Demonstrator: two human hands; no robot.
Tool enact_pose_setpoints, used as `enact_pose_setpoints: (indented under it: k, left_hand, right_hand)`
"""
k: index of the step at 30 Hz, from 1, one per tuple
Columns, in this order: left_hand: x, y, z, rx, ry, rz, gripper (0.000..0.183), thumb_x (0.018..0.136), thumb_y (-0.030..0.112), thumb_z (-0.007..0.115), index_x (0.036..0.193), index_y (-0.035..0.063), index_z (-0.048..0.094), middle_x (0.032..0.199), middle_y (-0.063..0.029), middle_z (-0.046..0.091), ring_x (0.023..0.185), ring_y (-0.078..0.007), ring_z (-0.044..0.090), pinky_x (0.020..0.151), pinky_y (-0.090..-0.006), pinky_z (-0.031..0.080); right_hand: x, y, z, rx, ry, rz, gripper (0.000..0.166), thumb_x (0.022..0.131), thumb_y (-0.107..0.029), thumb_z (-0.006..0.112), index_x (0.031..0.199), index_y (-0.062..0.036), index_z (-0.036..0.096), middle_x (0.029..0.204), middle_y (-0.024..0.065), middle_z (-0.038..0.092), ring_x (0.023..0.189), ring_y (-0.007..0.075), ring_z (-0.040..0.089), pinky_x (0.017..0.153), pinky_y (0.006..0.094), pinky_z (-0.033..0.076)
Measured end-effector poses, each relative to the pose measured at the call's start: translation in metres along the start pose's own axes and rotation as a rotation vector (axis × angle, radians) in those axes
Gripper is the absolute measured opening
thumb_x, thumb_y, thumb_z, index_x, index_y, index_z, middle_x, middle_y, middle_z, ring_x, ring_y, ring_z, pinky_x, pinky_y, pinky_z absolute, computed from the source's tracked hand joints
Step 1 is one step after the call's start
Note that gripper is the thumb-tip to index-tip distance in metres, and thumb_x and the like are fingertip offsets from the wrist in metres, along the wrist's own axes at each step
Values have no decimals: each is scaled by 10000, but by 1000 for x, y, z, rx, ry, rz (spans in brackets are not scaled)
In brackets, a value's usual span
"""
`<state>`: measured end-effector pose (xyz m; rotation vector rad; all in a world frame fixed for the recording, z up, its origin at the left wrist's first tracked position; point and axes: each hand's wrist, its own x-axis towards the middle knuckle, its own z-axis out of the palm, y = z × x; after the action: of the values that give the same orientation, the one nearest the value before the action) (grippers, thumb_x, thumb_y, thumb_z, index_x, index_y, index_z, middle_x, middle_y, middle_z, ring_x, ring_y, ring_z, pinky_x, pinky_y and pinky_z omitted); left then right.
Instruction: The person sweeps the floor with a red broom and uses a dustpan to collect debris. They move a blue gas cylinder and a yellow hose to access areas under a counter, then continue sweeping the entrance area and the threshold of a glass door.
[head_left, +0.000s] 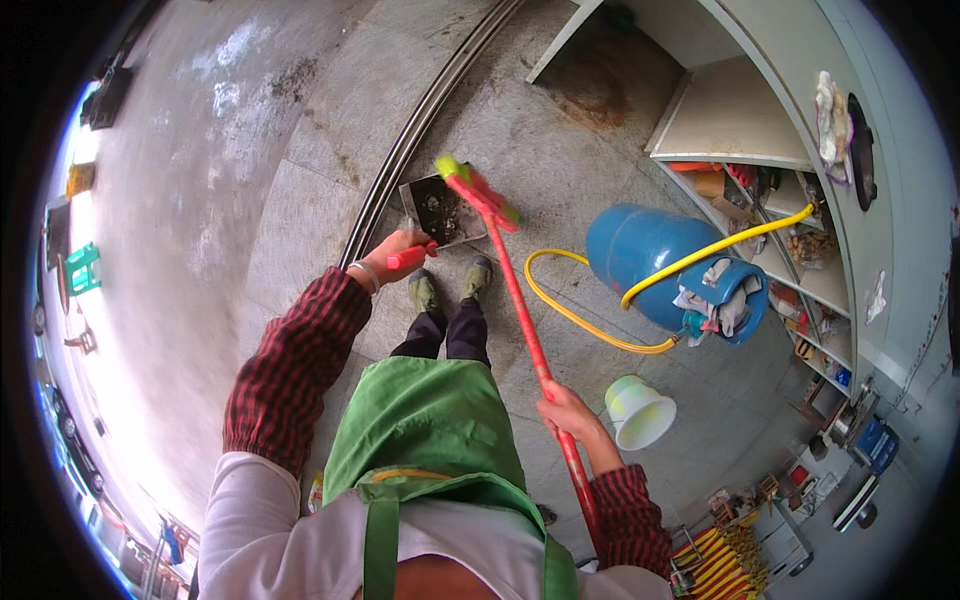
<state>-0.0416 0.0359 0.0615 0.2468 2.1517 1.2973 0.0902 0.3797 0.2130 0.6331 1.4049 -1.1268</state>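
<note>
My left hand (399, 255) is closed around a red handle (409, 257), held above my shoes. Just beyond it lies a metal dustpan (469, 228) with dark debris in it. My right hand (564, 411) grips the long red pole of a broom (517, 292). The broom's red and yellow-green head (480, 195) is over the dustpan's right part and looks blurred; whether it touches the pan or the floor, I cannot tell.
A blue gas cylinder (645, 247) lies on its side at the right, with a yellow hose (559, 300) looping over the floor. Nearer stands a white plastic bucket (637, 412). Metal floor rails (405, 142) run past the dustpan's left side. Cluttered shelves (825, 289) line the right wall.
</note>
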Motion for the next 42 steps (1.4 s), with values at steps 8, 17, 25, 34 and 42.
enact_pose_setpoints:
  k: [8, 17, 25, 34, 42]
  left_hand:
    - [-14, 15, -31, 40, -65, -64, 210, 675, 26, 455, 849, 16, 571, 784, -154, 599, 774, -306, 583, 695, -335, 456]
    - [-13, 4, -31, 102, -104, 70, 211, 664, 15, 471, 852, 19, 567, 788, -170, 587, 794, -341, 572, 697, -358, 455]
    - [-32, -21, -18, 58, -32, 135, 145, 724, 24, 472, 860, 16, 520, 761, -124, 531, 729, -275, 540, 673, -331, 430]
    - [-93, -21, 17, -15, 116, -1, 139, 748, 8, 524, 885, -14, 536, 892, -118, 562, 834, -238, 553, 755, -291, 440]
    - [-87, -39, 38, -14, 343, -134, 302, 687, -14, 601, 986, -4, 565, 1016, -157, 588, 1001, -283, 553, 856, -315, 438]
  right_hand:
    - [56, 14, -70, 347, 187, 44, 228, 781, -44, 475, 934, -139, 334, 604, -7, 421, 401, 87, 400, 334, 239, 345]
    - [46, 1, 33, 522, -213, 54, 163, 812, -77, 475, 889, -115, 335, 599, -1, 423, 407, 77, 401, 345, 226, 348]
    - [-11, -24, 0, 192, 5, -4, 121, 786, -68, 491, 843, -84, 386, 555, 1, 431, 365, 84, 404, 302, 240, 339]
    - [83, -25, -45, -535, 249, -30, 56, 787, -63, 438, 825, -57, 397, 595, 80, 470, 399, 188, 498, 336, 332, 432]
    - [28, 4, 9, 147, -256, 130, 149, 801, -70, 480, 889, -98, 362, 615, 11, 422, 419, 82, 419, 332, 243, 355]
